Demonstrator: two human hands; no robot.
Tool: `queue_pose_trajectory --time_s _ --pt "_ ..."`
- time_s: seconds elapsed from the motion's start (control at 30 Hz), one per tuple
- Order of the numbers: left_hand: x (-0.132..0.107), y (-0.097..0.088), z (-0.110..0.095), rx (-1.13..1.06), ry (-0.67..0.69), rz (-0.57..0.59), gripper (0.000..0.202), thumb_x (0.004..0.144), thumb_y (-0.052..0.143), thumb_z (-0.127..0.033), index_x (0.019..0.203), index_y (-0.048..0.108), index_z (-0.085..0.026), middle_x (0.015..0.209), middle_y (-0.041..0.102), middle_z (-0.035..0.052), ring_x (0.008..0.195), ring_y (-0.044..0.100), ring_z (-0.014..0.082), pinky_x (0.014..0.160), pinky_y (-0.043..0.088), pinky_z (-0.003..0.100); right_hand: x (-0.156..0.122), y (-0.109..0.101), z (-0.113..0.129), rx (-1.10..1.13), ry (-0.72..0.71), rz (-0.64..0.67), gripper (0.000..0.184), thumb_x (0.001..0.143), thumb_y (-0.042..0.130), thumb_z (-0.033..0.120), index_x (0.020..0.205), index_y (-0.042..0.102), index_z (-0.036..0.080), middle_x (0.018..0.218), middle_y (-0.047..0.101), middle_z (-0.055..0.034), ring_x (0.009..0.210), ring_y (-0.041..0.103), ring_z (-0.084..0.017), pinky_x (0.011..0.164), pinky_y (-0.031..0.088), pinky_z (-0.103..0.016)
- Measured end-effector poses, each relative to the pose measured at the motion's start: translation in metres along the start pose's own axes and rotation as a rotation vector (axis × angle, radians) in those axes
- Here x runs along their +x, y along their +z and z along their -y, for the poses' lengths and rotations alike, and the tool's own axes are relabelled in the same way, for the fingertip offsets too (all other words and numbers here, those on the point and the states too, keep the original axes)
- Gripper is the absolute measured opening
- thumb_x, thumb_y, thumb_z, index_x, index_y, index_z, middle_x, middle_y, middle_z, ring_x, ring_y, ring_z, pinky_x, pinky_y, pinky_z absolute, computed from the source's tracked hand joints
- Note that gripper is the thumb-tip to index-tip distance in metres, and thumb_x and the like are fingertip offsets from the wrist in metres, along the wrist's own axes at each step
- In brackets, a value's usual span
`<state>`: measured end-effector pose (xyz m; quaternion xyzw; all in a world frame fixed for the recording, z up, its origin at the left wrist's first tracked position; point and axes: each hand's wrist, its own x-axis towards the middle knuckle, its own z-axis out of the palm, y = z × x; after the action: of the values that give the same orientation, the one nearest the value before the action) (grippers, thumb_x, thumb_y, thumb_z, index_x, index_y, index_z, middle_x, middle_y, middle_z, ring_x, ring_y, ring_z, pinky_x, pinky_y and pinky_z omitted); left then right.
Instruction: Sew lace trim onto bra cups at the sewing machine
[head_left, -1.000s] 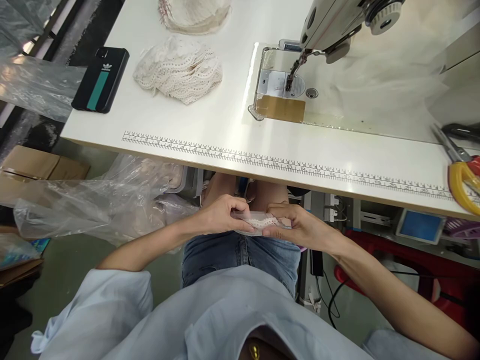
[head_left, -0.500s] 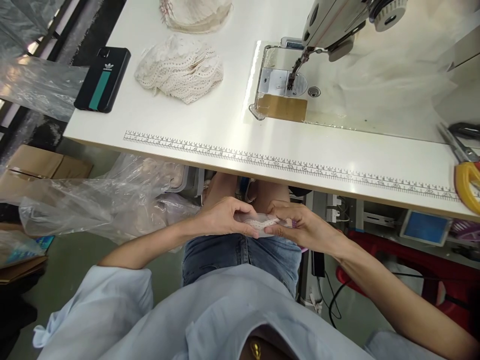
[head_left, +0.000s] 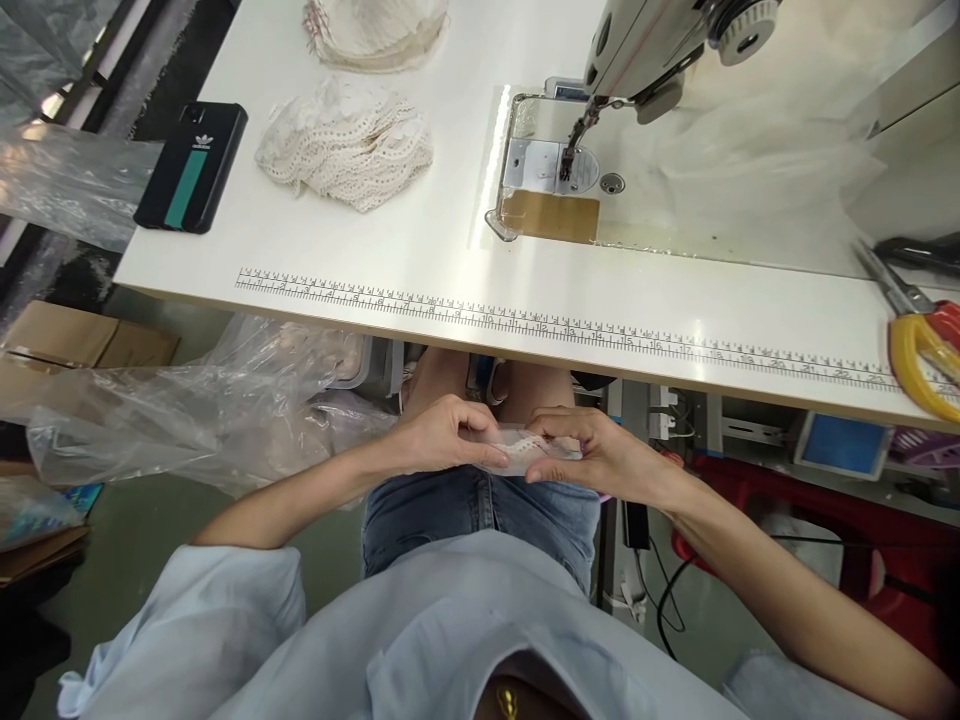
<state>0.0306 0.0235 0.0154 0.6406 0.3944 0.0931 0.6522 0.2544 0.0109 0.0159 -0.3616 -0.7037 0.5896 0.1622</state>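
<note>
Seen from above, a person in a pale blue shirt (head_left: 450, 630) and blue denim shorts (head_left: 480, 510) sits at a sewing table. Both hands meet over the lap, just below the table's front edge. The left hand (head_left: 439, 440) and right hand (head_left: 600, 455) each pinch one end of a small strip of white scalloped lace (head_left: 517, 452), with thumbs and fingertips closed on it and the strip held flat between them.

Under the table on the person's left lies a crumpled clear plastic bag (head_left: 202, 400), with a brown cardboard box (head_left: 75, 340) beyond it.

The white tabletop (head_left: 450, 240) has a printed black ruler scale (head_left: 570, 330) along its near edge. Yellow-handled scissors (head_left: 919, 350) lie at the far right. On the left rests a black phone with a teal stripe (head_left: 191, 168), and beside it a heap of white lace pieces (head_left: 345, 145). A second cream lace heap (head_left: 375, 30) lies farther back. To the right stands a grey-white sewing machine (head_left: 660, 50), its needle over a metal plate (head_left: 551, 165).
</note>
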Motion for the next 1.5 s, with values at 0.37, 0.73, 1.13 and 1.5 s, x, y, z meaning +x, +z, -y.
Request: queue_pose_trajectory --time_s 0.37,0.73,1.13,1.5 --pt "-0.0007 0.0026 -0.0021 -0.021 -0.009 0.003 0.029 0.071 0.071 -0.040 0.066 0.068 -0.012 0.073 0.058 0.0005 0.067 0.051 0.0095 0.062 0.037 0.022 0.0014 -0.0004 -0.0014 0.125 0.032 0.049 0.036 0.084 0.059 0.047 0.066 0.062 0.015 0.060 0.049 0.0021 0.055 0.044 -0.009 0.049 0.033 -0.024" --pt "-0.0035 0.0029 -0.0015 -0.021 -0.057 -0.016 0.027 0.071 0.071 -0.039 0.069 0.070 -0.012 0.072 0.058 0.0003 0.066 0.051 0.0096 0.060 0.036 0.022 -0.0015 0.0009 -0.0034 0.126 0.030 0.029 0.028 0.083 0.062 0.041 0.073 0.067 0.015 0.066 0.059 -0.0008 0.059 0.050 -0.011 0.052 0.037 -0.024" --pt "-0.0014 0.0056 -0.0054 -0.006 -0.076 0.009 0.027 0.072 0.070 -0.038 0.070 0.069 -0.011 0.069 0.057 -0.0004 0.065 0.049 0.0093 0.059 0.034 0.021 0.0006 -0.0006 -0.0009 0.209 0.117 0.040 0.033 0.079 0.065 0.045 0.065 0.061 0.015 0.054 0.045 0.0046 0.047 0.037 -0.007 0.043 0.029 -0.022" --pt "-0.0052 -0.0005 -0.0023 0.059 -0.022 0.051 0.026 0.072 0.071 -0.038 0.078 0.072 -0.013 0.080 0.064 0.0020 0.074 0.057 0.0123 0.070 0.041 0.022 -0.0016 -0.0052 0.0004 0.262 0.173 0.057 0.025 0.078 0.065 0.039 0.071 0.065 0.015 0.057 0.054 0.0021 0.046 0.043 -0.007 0.042 0.036 -0.021"
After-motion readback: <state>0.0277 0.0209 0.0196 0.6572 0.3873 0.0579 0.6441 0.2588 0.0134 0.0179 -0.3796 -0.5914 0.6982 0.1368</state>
